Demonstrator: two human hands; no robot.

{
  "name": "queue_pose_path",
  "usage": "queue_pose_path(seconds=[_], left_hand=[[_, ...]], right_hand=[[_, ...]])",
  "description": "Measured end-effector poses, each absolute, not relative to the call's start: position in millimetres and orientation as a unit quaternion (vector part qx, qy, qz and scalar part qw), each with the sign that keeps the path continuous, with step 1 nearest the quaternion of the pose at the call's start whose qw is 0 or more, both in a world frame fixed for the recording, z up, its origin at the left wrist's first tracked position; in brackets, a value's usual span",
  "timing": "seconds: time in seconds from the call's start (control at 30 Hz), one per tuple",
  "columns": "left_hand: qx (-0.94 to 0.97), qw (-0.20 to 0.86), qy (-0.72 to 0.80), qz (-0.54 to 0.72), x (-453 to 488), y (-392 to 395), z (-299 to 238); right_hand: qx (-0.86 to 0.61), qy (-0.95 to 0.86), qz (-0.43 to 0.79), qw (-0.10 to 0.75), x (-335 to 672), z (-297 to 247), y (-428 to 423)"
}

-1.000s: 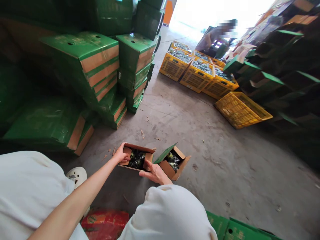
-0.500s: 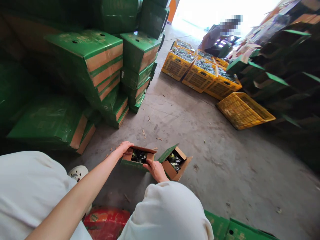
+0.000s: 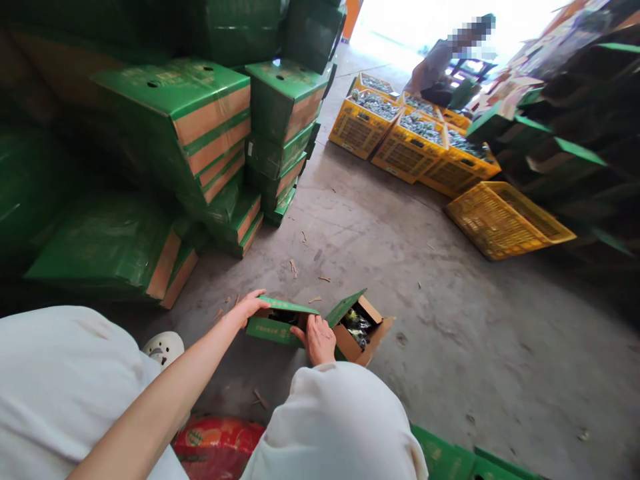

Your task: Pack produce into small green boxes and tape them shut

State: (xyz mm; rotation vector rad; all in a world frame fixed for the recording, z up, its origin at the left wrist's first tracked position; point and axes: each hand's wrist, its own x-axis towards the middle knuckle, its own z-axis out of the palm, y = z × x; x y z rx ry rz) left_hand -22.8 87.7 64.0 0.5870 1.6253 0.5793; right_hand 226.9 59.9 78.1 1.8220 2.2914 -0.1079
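A small green carton (image 3: 276, 323) lies on the concrete floor in front of my knees, its lid nearly down over the dark contents. My left hand (image 3: 246, 307) grips the carton's left end with fingers curled over the lid edge. My right hand (image 3: 316, 335) presses on its right end, fingers bent against the flap. Just to the right stands a second small carton (image 3: 361, 327), open, with dark wrapped items showing inside.
Stacks of large green boxes (image 3: 200, 127) fill the left. Yellow crates (image 3: 410, 137) of produce and one tilted bare crate (image 3: 507, 220) sit at the back right, where a person (image 3: 440, 63) crouches. A red bag (image 3: 215, 443) lies by my legs.
The carton in my hands was open and tilted toward me; it has been lowered to the floor and its green lid folded almost shut. Both hands stayed on its ends.
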Motion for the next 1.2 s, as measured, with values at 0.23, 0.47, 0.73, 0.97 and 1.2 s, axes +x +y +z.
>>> queue_pose_path(seconds=[0.23, 0.47, 0.73, 0.97, 1.2], left_hand=[[0.298, 0.590, 0.704, 0.258, -24, 76, 54], [0.386, 0.530, 0.717, 0.235, -25, 73, 50], [0.584, 0.369, 0.708, 0.145, 17, 64, 58], [0.695, 0.305, 0.637, 0.134, 46, 47, 64], [0.565, 0.262, 0.718, 0.311, -12, 77, 105]], right_hand=[[0.641, 0.756, -0.133, 0.015, 251, 65, 50], [0.554, 0.824, -0.121, -0.003, 255, 61, 54], [0.502, 0.839, -0.198, 0.068, 254, 56, 73], [0.506, 0.826, -0.242, -0.059, 257, 50, 55], [0.554, 0.765, -0.266, -0.190, 263, 104, 54]])
